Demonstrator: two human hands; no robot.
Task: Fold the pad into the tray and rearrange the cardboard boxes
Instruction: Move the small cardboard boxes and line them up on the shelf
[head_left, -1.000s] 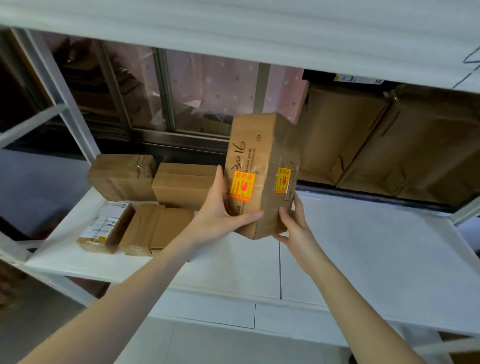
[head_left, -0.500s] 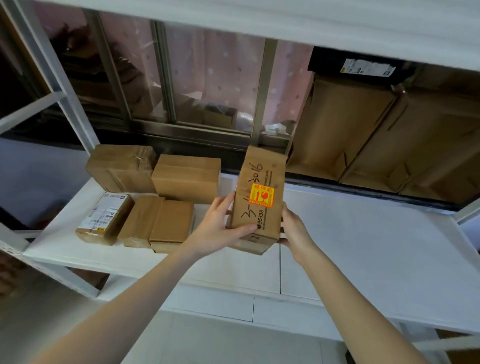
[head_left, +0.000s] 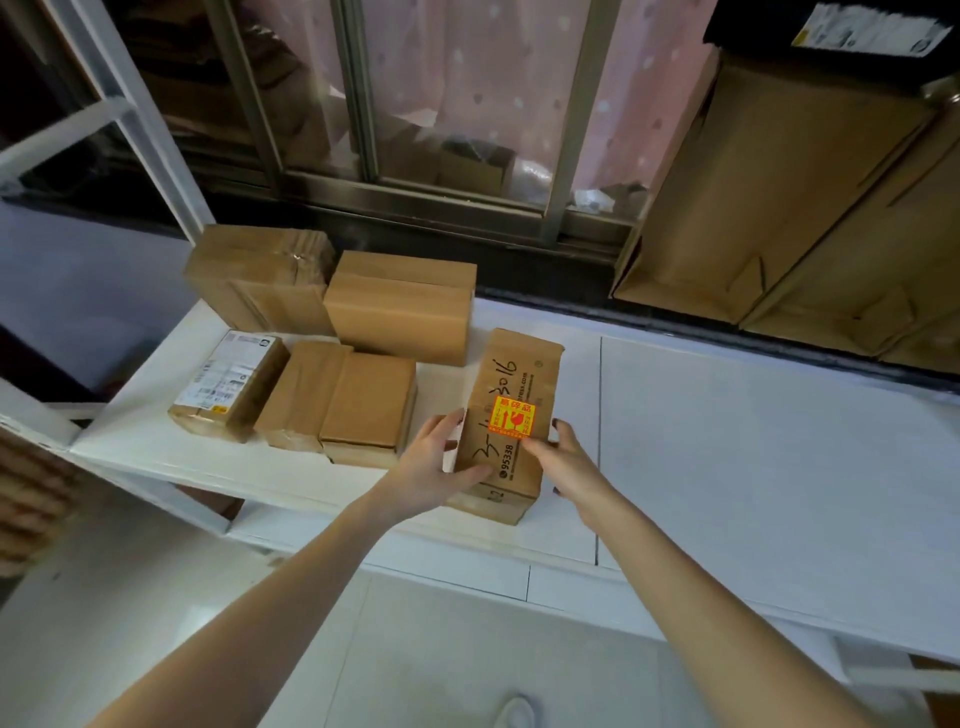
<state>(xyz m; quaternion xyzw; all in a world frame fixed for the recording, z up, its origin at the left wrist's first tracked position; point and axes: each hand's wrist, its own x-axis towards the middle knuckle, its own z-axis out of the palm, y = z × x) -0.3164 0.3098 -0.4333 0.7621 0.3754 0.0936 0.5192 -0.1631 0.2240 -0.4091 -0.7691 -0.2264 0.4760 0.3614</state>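
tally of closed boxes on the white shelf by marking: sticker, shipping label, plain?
Box with orange sticker, held by left hand and right hand: 1
Box with white shipping label: 1
Plain brown boxes: 4
Total on the white shelf: 6

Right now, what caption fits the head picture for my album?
Two hands set a stickered box on a white shelf beside other boxes.

The white flat shelf (head_left: 727, 467) is softly lit by daylight from the metal-framed window (head_left: 457, 104), while straight edges are bowed by wide-angle distortion.
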